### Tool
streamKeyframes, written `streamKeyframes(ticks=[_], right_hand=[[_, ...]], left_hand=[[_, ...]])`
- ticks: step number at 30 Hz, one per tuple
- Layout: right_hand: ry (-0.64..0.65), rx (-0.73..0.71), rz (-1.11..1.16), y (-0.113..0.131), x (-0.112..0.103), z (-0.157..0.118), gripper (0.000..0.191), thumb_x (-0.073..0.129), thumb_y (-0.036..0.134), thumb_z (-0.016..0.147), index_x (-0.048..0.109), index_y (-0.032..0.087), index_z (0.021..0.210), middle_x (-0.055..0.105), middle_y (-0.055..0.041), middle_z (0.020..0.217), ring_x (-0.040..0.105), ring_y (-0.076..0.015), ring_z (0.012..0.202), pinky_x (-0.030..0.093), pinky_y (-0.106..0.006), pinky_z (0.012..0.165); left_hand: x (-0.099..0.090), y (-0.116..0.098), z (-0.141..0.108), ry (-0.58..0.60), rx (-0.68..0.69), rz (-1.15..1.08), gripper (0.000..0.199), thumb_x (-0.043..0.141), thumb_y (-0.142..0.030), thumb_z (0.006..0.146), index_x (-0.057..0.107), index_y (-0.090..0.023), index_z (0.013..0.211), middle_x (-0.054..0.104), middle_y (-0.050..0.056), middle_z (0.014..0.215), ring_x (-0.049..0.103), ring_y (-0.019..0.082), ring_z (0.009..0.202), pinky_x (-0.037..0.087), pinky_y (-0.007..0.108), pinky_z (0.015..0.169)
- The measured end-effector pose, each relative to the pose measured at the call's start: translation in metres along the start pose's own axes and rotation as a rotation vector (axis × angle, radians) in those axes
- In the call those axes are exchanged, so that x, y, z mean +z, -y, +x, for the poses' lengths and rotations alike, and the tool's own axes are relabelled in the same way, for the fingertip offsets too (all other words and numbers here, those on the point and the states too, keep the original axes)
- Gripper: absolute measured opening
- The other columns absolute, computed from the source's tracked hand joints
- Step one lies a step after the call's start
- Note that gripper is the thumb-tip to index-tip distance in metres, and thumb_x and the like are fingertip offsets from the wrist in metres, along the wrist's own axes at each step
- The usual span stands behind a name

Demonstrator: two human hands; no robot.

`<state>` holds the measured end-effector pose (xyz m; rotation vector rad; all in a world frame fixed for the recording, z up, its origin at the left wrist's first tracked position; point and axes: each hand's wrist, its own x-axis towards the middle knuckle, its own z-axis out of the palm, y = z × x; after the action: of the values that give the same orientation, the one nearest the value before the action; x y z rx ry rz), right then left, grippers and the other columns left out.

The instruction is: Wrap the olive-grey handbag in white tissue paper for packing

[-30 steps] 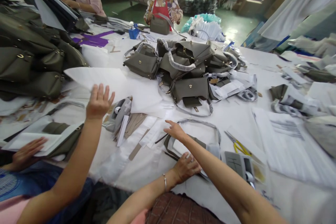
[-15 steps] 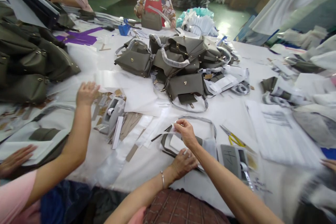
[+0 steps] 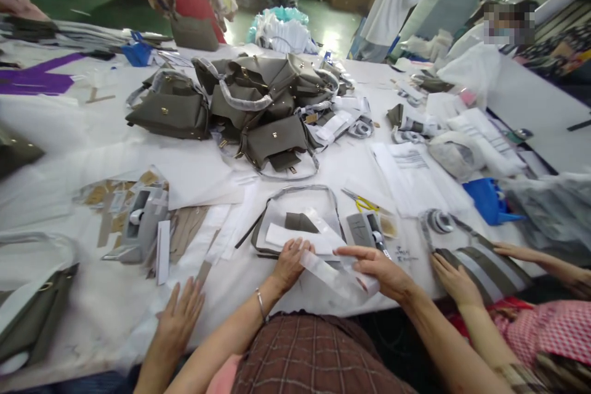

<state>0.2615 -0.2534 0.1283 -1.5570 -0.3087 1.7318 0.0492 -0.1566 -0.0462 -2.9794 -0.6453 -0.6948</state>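
Observation:
A dark grey-green handbag (image 3: 259,229) lies in front of me, its strap (image 3: 302,187) looped away from me. Over the bag rests a white pad (image 3: 277,235) with a dark flap (image 3: 301,222) above it. My left hand (image 3: 292,266), below a bracelet, has its fingers bent closed at the pad's near edge. From beside those fingers a translucent strip (image 3: 325,272) runs to my right hand (image 3: 376,269), whose fingers are closed on it with the index finger stretched forward. Part of the strip is hidden behind that hand.
A grey tape dispenser (image 3: 361,229) and yellow-handled scissors (image 3: 361,200) lie to the right. Another dispenser (image 3: 144,225) stands left, near a co-worker's hand (image 3: 182,311). Several handbags (image 3: 274,146) are piled ahead. At right, a person's hands (image 3: 455,280) touch a striped bag (image 3: 484,271).
The view has turned right. My right hand has moved from above the bag to its near right side, with the translucent strip now stretched out. The left neighbour's hand has come down onto the table.

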Motion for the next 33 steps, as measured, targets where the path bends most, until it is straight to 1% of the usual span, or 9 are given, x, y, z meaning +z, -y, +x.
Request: streamKeyframes(ticks=[5, 7, 10, 16, 21, 24, 28, 31, 33], right_hand=[[-0.225, -0.295, -0.299, -0.001, -0.006, 0.033, 0.059, 0.059, 0.008, 0.064, 0.067, 0.017, 0.122, 0.072, 0.0006, 0.083, 0.052, -0.0091, 0.057, 0.045, -0.021, 0.059], [-0.268, -0.460, -0.432, -0.001, -0.010, 0.057, 0.058, 0.055, 0.004, 0.063, 0.070, 0.020, 0.117, 0.072, -0.0013, 0.105, 0.063, -0.0145, 0.082, 0.051, -0.027, 0.082], [-0.261, -0.645, -0.747, 0.002, -0.016, 0.095, 0.062, 0.050, 0.000, 0.065, 0.067, 0.019, 0.122, 0.061, -0.0042, 0.133, 0.053, -0.0200, 0.124, 0.036, -0.035, 0.112], [-0.244, -0.567, -1.387, 0.019, -0.014, 0.150, 0.071, 0.045, 0.001, 0.078, 0.044, 0.023, 0.145, 0.041, -0.0060, 0.152, 0.049, -0.0272, 0.130, 0.038, -0.044, 0.109], [-0.330, -0.550, -1.457, 0.028, -0.016, 0.176, 0.074, 0.059, 0.010, 0.081, 0.036, 0.024, 0.150, 0.026, -0.0134, 0.158, 0.042, -0.0333, 0.134, 0.035, -0.053, 0.107], [-0.392, -0.589, -1.248, 0.030, -0.021, 0.174, 0.056, 0.062, 0.020, 0.085, 0.051, 0.023, 0.140, 0.031, -0.0152, 0.156, 0.042, -0.0304, 0.136, 0.035, -0.050, 0.108], [-0.476, -0.845, -0.933, 0.022, -0.024, 0.133, 0.026, 0.060, 0.026, 0.088, 0.071, 0.022, 0.111, 0.061, -0.0101, 0.130, 0.052, -0.0245, 0.123, 0.035, -0.043, 0.110], [-0.383, -0.915, -0.865, 0.000, -0.021, 0.087, 0.023, 0.065, 0.034, 0.086, 0.073, 0.024, 0.105, 0.069, -0.0076, 0.109, 0.060, -0.0231, 0.107, 0.041, -0.039, 0.103], [-0.248, -0.869, -0.923, -0.021, -0.016, 0.063, 0.028, 0.068, 0.035, 0.084, 0.072, 0.026, 0.111, 0.068, -0.0068, 0.112, 0.062, -0.0221, 0.100, 0.044, -0.036, 0.099]], left_hand=[[-0.003, 0.004, -0.001, -0.032, 0.011, -0.014, 0.032, 0.045, -0.015, 0.096, 0.057, -0.018, 0.126, 0.061, 0.010, 0.124, 0.052, 0.025, 0.121, 0.043, 0.041, 0.097], [-0.002, 0.005, -0.003, -0.029, 0.029, -0.018, 0.035, 0.045, -0.013, 0.095, 0.056, -0.017, 0.128, 0.061, 0.011, 0.126, 0.052, 0.025, 0.122, 0.042, 0.041, 0.098], [-0.002, 0.006, -0.005, -0.010, 0.031, -0.022, 0.038, 0.045, -0.011, 0.094, 0.055, -0.018, 0.130, 0.061, 0.011, 0.128, 0.051, 0.025, 0.124, 0.042, 0.042, 0.100], [-0.006, 0.007, -0.003, -0.006, 0.040, 0.003, 0.038, 0.042, -0.010, 0.094, 0.056, -0.019, 0.129, 0.063, 0.011, 0.123, 0.052, 0.025, 0.123, 0.044, 0.041, 0.097], [-0.012, 0.006, 0.000, 0.047, 0.029, 0.034, 0.035, 0.042, -0.011, 0.096, 0.057, -0.017, 0.127, 0.064, 0.011, 0.122, 0.054, 0.026, 0.121, 0.044, 0.041, 0.096], [-0.015, 0.005, 0.002, 0.057, 0.023, 0.035, 0.033, 0.043, -0.013, 0.096, 0.058, -0.018, 0.125, 0.064, 0.010, 0.122, 0.053, 0.025, 0.121, 0.043, 0.041, 0.097], [-0.017, 0.004, 0.003, 0.056, 0.015, 0.045, 0.032, 0.043, -0.014, 0.097, 0.058, -0.019, 0.125, 0.064, 0.009, 0.121, 0.054, 0.025, 0.120, 0.043, 0.040, 0.097], [-0.017, 0.004, 0.004, 0.040, 0.018, 0.041, 0.032, 0.043, -0.016, 0.097, 0.058, -0.017, 0.125, 0.064, 0.010, 0.119, 0.054, 0.025, 0.119, 0.043, 0.041, 0.096], [-0.017, 0.004, 0.004, 0.031, 0.020, 0.032, 0.031, 0.043, -0.016, 0.097, 0.059, -0.017, 0.125, 0.065, 0.010, 0.119, 0.054, 0.026, 0.119, 0.043, 0.041, 0.096]])
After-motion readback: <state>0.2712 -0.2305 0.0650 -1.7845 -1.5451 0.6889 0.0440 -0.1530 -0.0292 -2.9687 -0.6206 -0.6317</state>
